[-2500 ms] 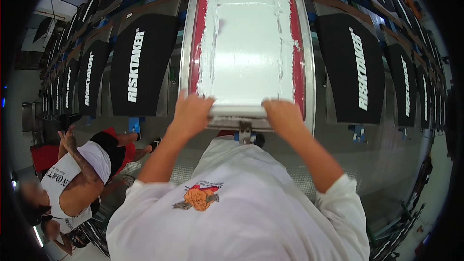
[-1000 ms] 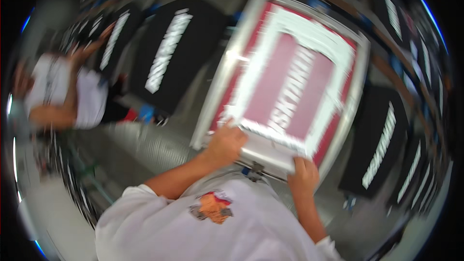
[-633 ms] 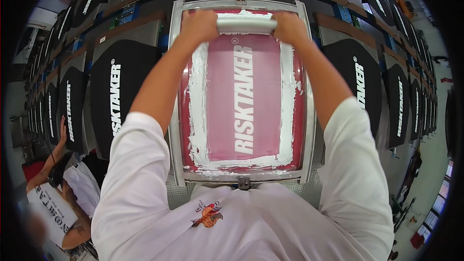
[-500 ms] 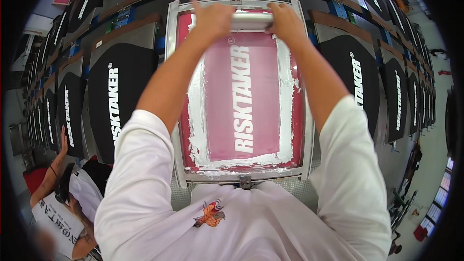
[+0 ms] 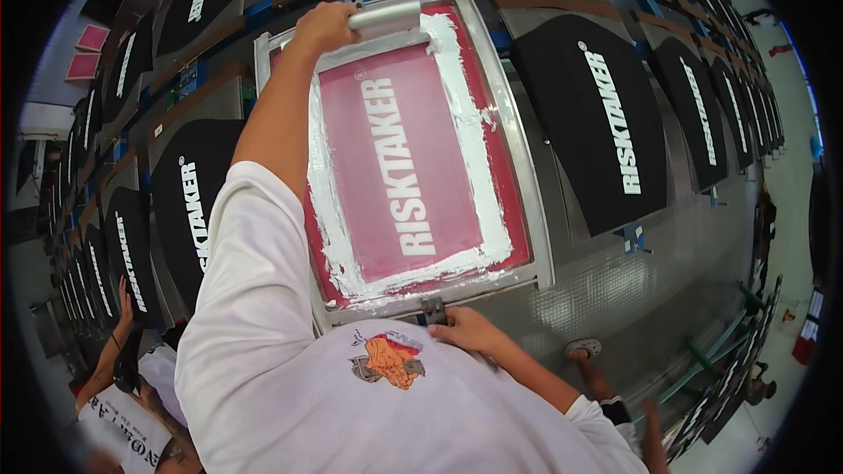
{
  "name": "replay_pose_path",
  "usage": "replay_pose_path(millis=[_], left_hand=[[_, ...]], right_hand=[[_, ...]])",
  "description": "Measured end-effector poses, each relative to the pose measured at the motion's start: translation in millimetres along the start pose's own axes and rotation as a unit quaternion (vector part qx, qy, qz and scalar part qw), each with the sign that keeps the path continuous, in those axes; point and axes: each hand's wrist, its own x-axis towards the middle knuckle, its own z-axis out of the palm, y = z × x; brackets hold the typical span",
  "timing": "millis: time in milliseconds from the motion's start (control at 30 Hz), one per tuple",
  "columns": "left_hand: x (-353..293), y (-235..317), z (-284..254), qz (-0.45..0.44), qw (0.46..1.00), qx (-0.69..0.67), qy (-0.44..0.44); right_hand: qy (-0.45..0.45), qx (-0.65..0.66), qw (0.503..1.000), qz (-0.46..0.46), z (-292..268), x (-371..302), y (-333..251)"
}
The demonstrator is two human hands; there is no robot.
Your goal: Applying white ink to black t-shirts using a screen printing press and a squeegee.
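Observation:
A screen-printing screen (image 5: 527, 202) with a metal frame lies in front of me, tilted in view. Its pink-red mesh carries white lettering and is bordered by smeared white ink (image 5: 479, 158). At the far end, my left hand (image 5: 327, 28) is closed round the left end of a squeegee (image 5: 386, 17), a pale bar resting across the inked far strip. My right hand (image 5: 470, 331) is at the near rail, its fingers and thumb closed by the small metal bracket (image 5: 434, 309). Its fingertips are partly hidden against the frame.
Black fabric panels (image 5: 606, 123) with white lettering lie on boards in rows left and right. Brown strips (image 5: 553, 0) edge the boards. Another person's arm (image 5: 118, 325) reaches in at lower left. A foot in a clog (image 5: 583, 348) shows on the right.
My right hand has left the squeegee and come down to the frame's near rail. My left hand stays on the squeegee. The view has turned, showing more of the right side.

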Motion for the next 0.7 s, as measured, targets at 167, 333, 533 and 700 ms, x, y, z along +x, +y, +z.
replay_pose_path(millis=[167,333,533,700], left_hand=[[-67,13,18,0.018,0.999,0.035,0.006],[-243,115,56,0.02,0.999,0.032,-0.009],[-398,200,87,0.036,0.984,-0.019,0.173],[-331,169,19,-0.112,0.991,-0.045,-0.064]], right_hand=[[0.073,-0.07,0.995,0.008,2,3,-2],[0.114,-0.098,0.985,-0.084,2,11,15],[0.147,-0.165,0.969,-0.113,3,9,10],[0.113,-0.154,0.973,-0.131,0,0,13]])
